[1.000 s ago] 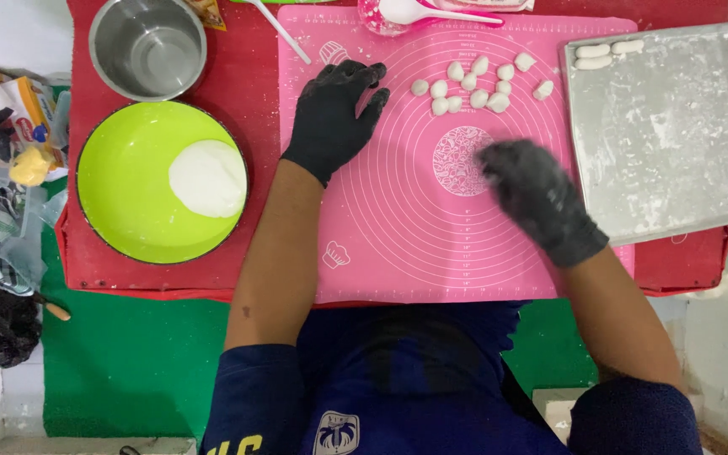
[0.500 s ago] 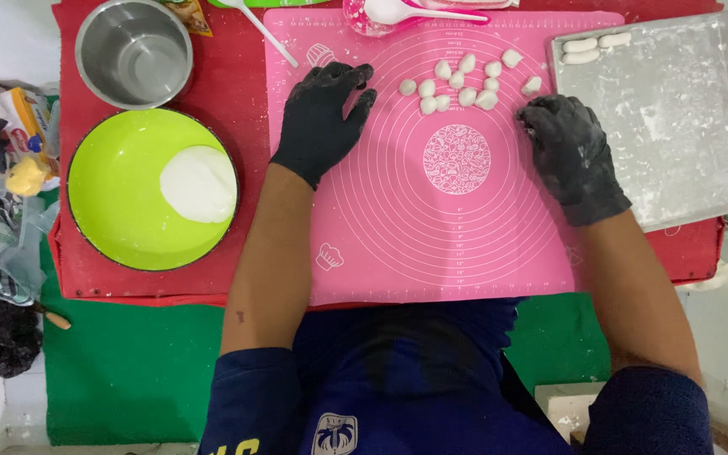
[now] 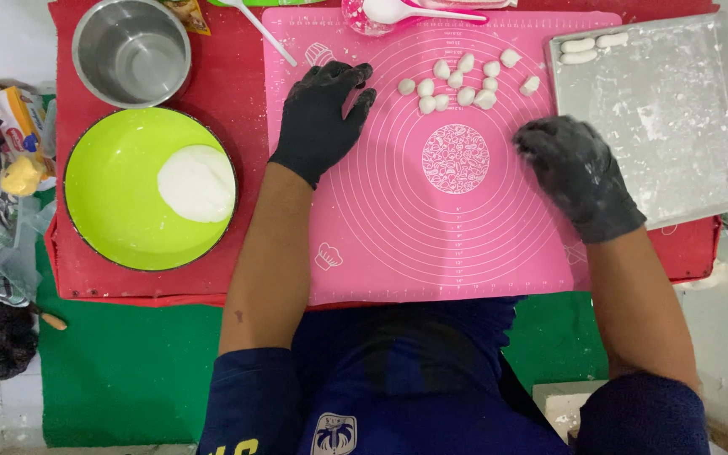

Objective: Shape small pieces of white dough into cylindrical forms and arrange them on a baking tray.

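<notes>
L hand (image 3: pixel 323 120), black glove: flat on pink mat (image 3: pixel 431 236), fingers spread, grip open, holding nothing. Fingertips just L of dough pieces (image 3: pixel 463 82).

R hand (image 3: pixel 579 173), black glove w/ flour dusting: palm down at mat's R edge, fingers curled under. Cannot tell whether anything sits beneath; grip state not determinable. Hand just beside metal tray (image 3: pixel 701 109), partly overlapping its lower L corner.

Dough pieces: approx. a dozen small white lumps, clustered on upper mat, between both hands, above centre circle print.

Tray: floured, three shaped dough rolls (image 3: pixel 587 48) in top L corner.

Green bowl (image 3: pixel 111 181), L of mat, holds white dough ball (image 3: pixel 196 183). Steel pot (image 3: pixel 131 52) above bowl. White spoon (image 3: pixel 406 11) in pink dish at top edge. All on red cloth (image 3: pixel 229 93) over bench.
</notes>
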